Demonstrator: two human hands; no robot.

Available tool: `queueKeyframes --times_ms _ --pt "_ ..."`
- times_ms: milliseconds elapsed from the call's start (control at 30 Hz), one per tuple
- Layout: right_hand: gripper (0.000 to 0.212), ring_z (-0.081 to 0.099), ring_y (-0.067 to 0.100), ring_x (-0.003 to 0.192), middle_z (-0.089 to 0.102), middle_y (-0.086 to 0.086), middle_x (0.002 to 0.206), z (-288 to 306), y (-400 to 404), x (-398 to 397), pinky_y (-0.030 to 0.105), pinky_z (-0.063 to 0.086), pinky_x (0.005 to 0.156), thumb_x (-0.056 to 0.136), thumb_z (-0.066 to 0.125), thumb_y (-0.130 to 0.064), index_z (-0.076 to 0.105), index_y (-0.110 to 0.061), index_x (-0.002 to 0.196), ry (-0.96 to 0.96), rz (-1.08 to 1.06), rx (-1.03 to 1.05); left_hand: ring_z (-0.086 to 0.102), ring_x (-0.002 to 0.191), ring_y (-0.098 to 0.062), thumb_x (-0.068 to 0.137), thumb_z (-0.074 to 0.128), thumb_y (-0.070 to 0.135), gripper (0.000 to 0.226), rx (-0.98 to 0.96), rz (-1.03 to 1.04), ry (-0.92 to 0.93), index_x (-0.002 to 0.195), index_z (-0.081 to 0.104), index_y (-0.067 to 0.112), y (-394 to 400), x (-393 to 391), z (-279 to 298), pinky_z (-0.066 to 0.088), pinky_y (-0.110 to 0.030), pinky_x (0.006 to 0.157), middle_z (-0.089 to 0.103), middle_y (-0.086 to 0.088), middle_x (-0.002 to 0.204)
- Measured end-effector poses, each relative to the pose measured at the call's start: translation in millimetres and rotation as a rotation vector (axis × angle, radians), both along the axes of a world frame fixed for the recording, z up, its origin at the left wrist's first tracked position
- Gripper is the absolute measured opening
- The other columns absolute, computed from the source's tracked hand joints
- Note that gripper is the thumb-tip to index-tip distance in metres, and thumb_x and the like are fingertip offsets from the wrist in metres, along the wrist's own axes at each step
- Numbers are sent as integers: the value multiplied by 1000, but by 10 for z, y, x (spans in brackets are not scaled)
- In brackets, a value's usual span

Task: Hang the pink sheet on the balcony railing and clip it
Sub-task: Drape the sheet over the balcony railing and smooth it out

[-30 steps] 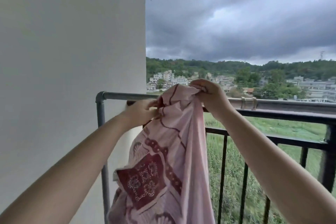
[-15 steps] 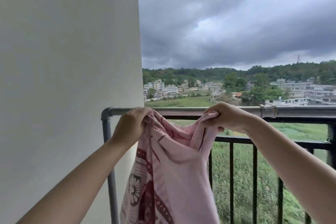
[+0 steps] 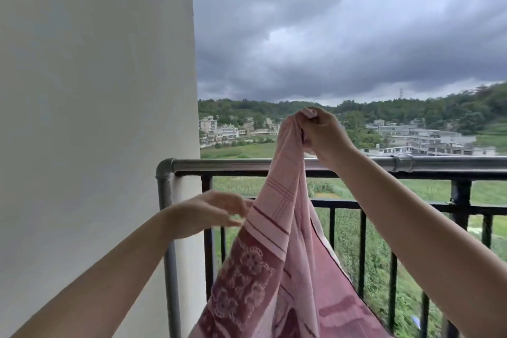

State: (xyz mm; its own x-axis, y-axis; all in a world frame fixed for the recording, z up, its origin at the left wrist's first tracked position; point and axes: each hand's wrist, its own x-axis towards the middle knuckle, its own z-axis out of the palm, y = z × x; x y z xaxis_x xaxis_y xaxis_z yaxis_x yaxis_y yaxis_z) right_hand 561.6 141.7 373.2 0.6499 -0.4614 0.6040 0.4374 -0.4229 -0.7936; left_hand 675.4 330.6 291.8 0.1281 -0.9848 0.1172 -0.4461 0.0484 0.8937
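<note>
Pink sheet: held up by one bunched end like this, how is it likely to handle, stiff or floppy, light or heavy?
The pink sheet is probably floppy: it hangs in long folds from the right hand. It seems fairly light, since one grip lifts it above the railing. The left hand at its edge suggests it needs spreading by hand.

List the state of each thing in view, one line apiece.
pink sheet: bunched, held up above the rail, not yet draped, no clip visible on it.
right hand: grips the sheet's top end.
left hand: fingers at the sheet's left edge; grip unclear.
railing: bare top rail, nothing hung on it.
</note>
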Motion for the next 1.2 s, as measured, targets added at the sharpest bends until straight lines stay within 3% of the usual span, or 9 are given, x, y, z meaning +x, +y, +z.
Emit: queueKeyframes --times_ms 133,200,300,500,633,733,933,1100,1200 --pt "27 48 11 68 50 1 72 -56 92 -6 27 47 73 94 40 -9 53 -19 72 28 118 -66 66 96 -5 44 79 59 83 -226 229 30 113 47 26 -343 -17 19 55 -19 74 64 7 112" --pt "29 46 10 66 48 1 71 -101 85 -27 25 43 68 94 38 -7 53 -18 72 -3 172 -67 68 84 -1 59 74 47 70 -207 208 23 118 46 21 -522 -114 12 54 -15 68 72 13 92" --pt "28 42 10 64 45 2 70 -172 -35 -92 21 39 61 95 35 -6 52 -13 73 -25 245 65 63 58 -2 86 55 10 7 -273 316 10 85 61 13 -669 -189 -11 52 -15 57 68 12 59" --pt "27 43 15 61 46 4 71 -415 -288 -84 24 41 58 97 33 -10 45 -11 73 77 93 264 40 38 0 88 51 16 24 -398 406 -30 66 58 14 -702 -157 -77 31 -10 37 48 14 40" --pt "20 44 18 63 51 4 71 -539 -398 -154 26 40 55 95 39 -19 51 -6 85 284 -199 -261 51 57 -10 72 70 41 26 -431 248 98 65 69 17 -706 -124 -244 44 -13 49 56 11 56" --pt "39 51 21 70 58 9 79 -551 -408 -328 34 46 63 86 52 -36 60 1 93 493 -92 -628 64 68 -7 59 79 46 32 -315 -39 248 76 73 19 -682 -161 -310 54 -17 63 67 9 72" --pt "15 54 -7 66 57 -17 75 -454 -479 -638 1 45 58 72 71 -21 60 -28 81 454 -74 -800 70 67 -14 72 74 20 25 -232 -343 495 94 68 9 -891 -226 -414 59 -22 60 70 -3 78" --pt "18 52 -3 70 55 -19 75 -526 -782 -810 1 40 63 74 71 -18 66 -24 90 468 -216 -915 58 63 -6 59 79 36 36 -153 -64 73 82 56 19 -859 -49 -424 50 -14 54 61 7 73" --pt "18 55 9 69 58 -12 72 -593 -1089 -831 0 37 59 76 69 -14 68 -11 94 527 -309 -920 60 72 -23 59 67 29 42 109 131 -178 95 50 16 -724 242 -328 49 -25 61 60 -12 82"
